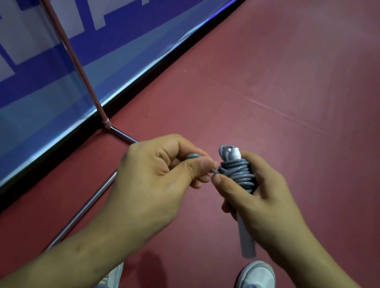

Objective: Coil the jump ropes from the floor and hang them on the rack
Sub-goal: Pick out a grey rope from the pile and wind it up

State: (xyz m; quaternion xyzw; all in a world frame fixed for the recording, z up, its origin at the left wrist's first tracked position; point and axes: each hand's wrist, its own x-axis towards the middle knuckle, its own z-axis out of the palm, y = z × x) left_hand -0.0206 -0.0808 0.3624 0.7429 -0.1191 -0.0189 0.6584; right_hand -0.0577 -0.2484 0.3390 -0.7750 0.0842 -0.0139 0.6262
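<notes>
I'm gripping the handles (246, 242) in my right hand (265, 198) so the wound rope (237, 172) can't unwind. My left hand (153, 170) is pinching its loose end beside the coil, probably to tuck it in. The rack (87, 202) is standing left of both hands.

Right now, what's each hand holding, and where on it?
Right hand grips the jump rope around its cord-wrapped handle; left hand pinches the loose cord end.

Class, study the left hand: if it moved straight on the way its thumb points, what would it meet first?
The left hand would probably meet the grey rope coil gripped by the right hand, or that hand's thumb; depth is unclear.
</notes>
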